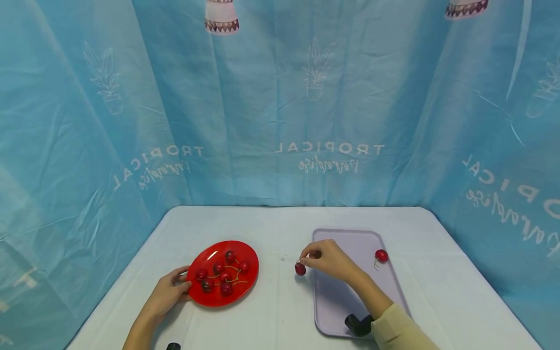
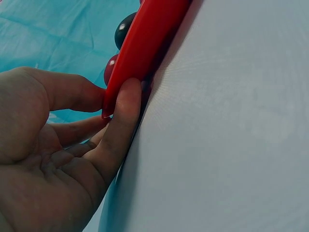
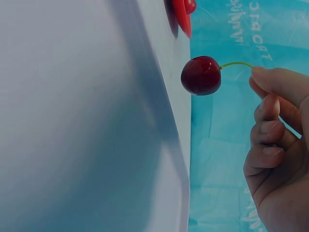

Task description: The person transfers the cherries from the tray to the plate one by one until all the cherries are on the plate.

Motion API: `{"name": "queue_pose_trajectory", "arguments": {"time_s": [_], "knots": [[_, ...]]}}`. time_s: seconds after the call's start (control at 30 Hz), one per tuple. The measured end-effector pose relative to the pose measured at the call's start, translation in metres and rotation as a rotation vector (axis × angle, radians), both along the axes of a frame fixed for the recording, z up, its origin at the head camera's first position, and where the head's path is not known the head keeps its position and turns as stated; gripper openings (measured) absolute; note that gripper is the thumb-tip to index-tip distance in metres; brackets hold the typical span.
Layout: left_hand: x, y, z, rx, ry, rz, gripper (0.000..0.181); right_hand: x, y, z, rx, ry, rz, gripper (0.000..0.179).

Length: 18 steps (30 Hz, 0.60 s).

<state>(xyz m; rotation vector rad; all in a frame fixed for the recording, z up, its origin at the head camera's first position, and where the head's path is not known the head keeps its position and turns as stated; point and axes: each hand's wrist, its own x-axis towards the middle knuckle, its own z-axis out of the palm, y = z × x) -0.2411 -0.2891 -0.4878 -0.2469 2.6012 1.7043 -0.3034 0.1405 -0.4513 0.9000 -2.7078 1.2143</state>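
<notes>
"Where was the cherry [image 1: 300, 269]?"

"It hung by its stem [image 3: 236, 63] just past the left edge of the tray [image 1: 337, 311], on the side toward the red plate [image 1: 243, 250]. The right hand [image 1: 330, 260] pinched the stem between finger and thumb."

"And the left hand [image 1: 166, 291]?"

"Its thumb and fingers held the plate's rim. More cherries [image 1: 218, 267] lay there, so I think it had to hold the plate flat, or they could roll."

"Was a hard pinch good?"

"A soft, snug one seemed best. The thin stem could snap or slip, and going slow meant less swinging."
</notes>
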Motion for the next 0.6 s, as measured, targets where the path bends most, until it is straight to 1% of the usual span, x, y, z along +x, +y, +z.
{"name": "queue_pose_trajectory", "arguments": {"time_s": [0.3,0.4,0.6], "knots": [[-0.001,0.0,0.001,-0.006,-0.019,0.014,0.053,-0.002,-0.011,0.004,-0.015,-0.013,0.021,0.007],[-0.001,0.0,0.001,-0.01,-0.016,0.012,0.054,-0.003,-0.015,0.002,-0.017,-0.014,0.023,0.008],[-0.002,0.0,-0.001,-0.006,-0.017,0.015,0.054,-0.003,-0.022,-0.001,-0.024,0.002,0.029,0.004]]}}
